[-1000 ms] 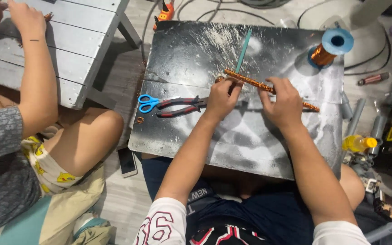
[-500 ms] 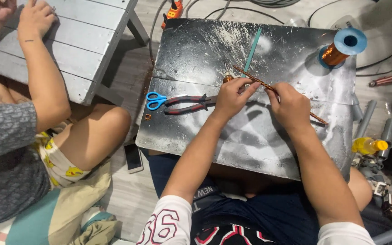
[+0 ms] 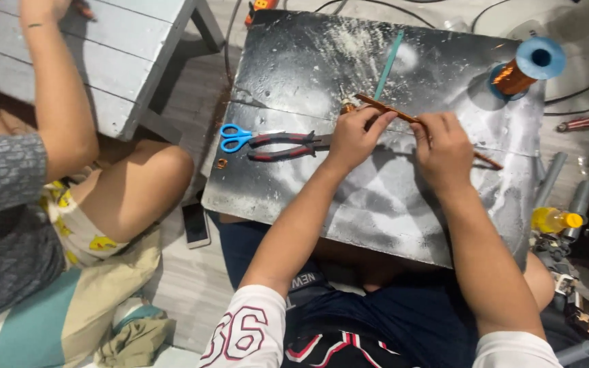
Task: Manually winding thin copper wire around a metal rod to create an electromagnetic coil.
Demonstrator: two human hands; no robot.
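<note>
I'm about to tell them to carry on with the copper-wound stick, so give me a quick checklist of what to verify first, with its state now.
1. Both hands on the stick: ok. Left hand and right hand each have a grip on the copper-wound stick.
2. Stick over the board: ok, above the dark board.
3. Wire spool within reach: ok, at the board's far right corner.
4. Pliers and scissors clear of the hands: ok, lying to the left.
5. Wire taut from spool to stick: cannot tell.

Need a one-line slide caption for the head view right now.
Both hands, left hand and right hand, grip a copper-wound stick over a dark board.
</note>
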